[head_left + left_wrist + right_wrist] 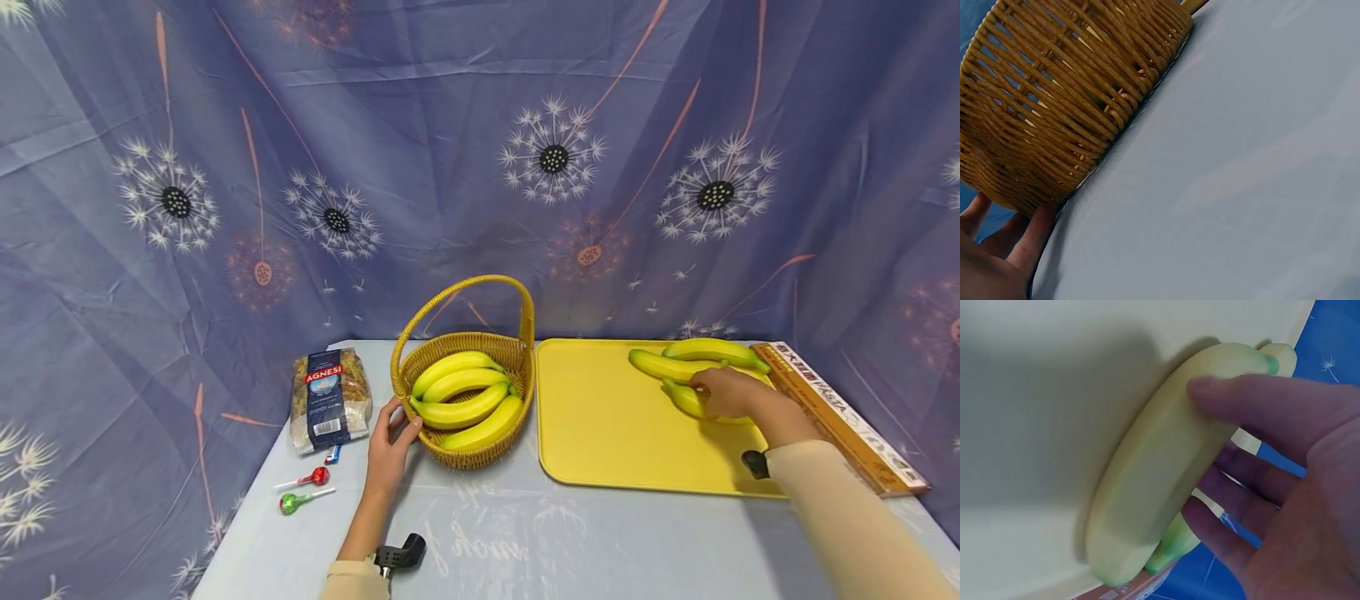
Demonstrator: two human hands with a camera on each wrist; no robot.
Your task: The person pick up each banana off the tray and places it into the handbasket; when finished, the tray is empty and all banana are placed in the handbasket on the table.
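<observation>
A woven basket [517, 354] with a tall handle holds several yellow bananas [459, 392] at the table's middle. My left hand [392, 437] rests against the basket's left wall, fingers [1035, 232] fairly straight on the wicker [1054, 100]. On the yellow tray [600, 417] to the right lie three bananas. My right hand [723, 392] grips the nearest one [684, 400]. In the right wrist view the thumb [1254, 403] lies over that banana [1160, 481] and the fingers curl under it. The other two bananas [716, 350] [663, 364] lie just beyond.
A bag of pasta [330, 400] lies left of the basket, with two lollipops [306, 479] [300, 501] in front of it. A long flat box [843, 415] runs along the tray's right edge. Patterned blue cloth hangs behind and at both sides.
</observation>
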